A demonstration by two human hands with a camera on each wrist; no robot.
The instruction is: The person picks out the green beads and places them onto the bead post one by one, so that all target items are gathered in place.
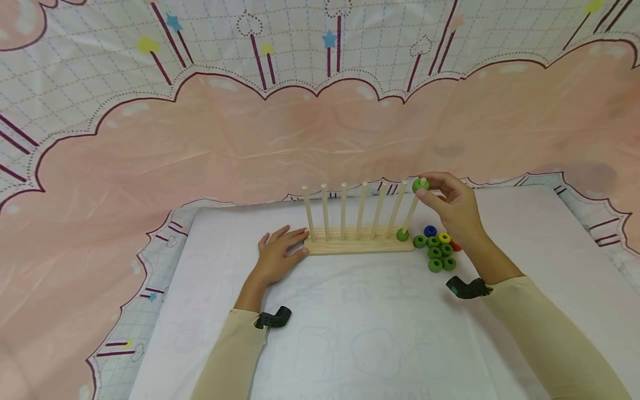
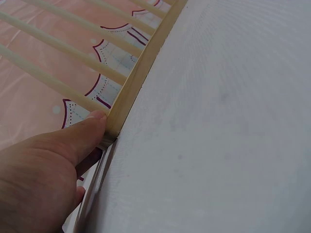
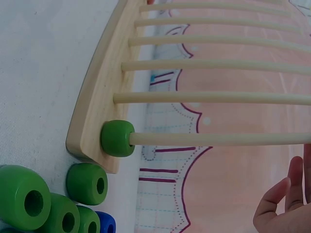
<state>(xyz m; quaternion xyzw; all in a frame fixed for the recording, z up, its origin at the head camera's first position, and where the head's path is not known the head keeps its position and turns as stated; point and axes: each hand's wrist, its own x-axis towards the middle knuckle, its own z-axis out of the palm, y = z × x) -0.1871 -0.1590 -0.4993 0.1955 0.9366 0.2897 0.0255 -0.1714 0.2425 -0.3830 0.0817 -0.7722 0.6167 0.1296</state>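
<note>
A wooden peg rack [image 1: 357, 248] with a row of upright pegs stands on the white table. My left hand [image 1: 276, 258] holds the rack's left end; in the left wrist view its thumb [image 2: 90, 128] lies against the base's corner. At the top of the rightmost peg, my right hand [image 1: 457, 208] pinches a green bead [image 1: 418, 186] between thumb and fingers, with the peg's tip showing through it. Another green bead [image 3: 117, 138] sits at the foot of that same peg. The held bead is out of frame in the right wrist view, where only some fingers [image 3: 294, 182] show.
Right of the rack lies a cluster of loose beads: several green beads [image 1: 435, 251], a blue bead [image 1: 430, 231], a yellow bead [image 1: 444, 238] and something red [image 1: 455, 246] partly behind the right hand. A patterned pink cloth [image 1: 300, 139] hangs behind the white table [image 1: 350, 333].
</note>
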